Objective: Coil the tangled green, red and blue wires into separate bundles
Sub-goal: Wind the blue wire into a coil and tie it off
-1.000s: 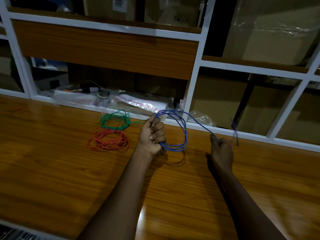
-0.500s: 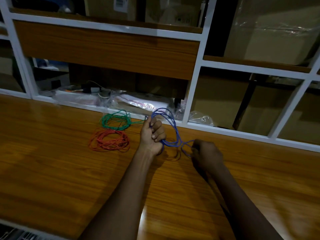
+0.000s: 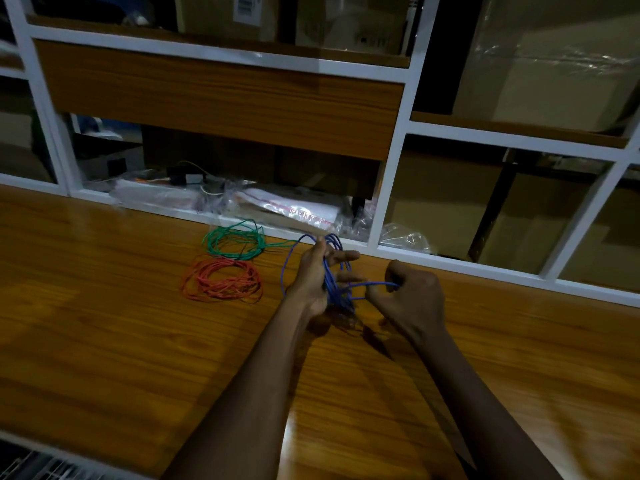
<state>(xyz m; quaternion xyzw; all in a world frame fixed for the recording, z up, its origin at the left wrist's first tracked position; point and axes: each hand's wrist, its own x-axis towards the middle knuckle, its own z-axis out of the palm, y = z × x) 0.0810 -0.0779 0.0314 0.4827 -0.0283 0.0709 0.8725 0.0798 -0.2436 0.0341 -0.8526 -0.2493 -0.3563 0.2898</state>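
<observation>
Head-worn wide-angle camera, looking forward and down, near above the wooden desk [image 3: 104, 341], facing white-framed shelving [image 3: 512, 142]

Wooden tabletop [image 3: 104, 341], glossy orange-brown grain. Lying on it near the back edge: one green wire coil [image 3: 234, 241]; one red wire coil [image 3: 221, 279] just beside it, nearer the person.

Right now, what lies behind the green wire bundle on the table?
Behind the green wire bundle runs the white shelf frame, with clear plastic bags in the compartment beyond. What the bags hold is too dim to tell.
</observation>
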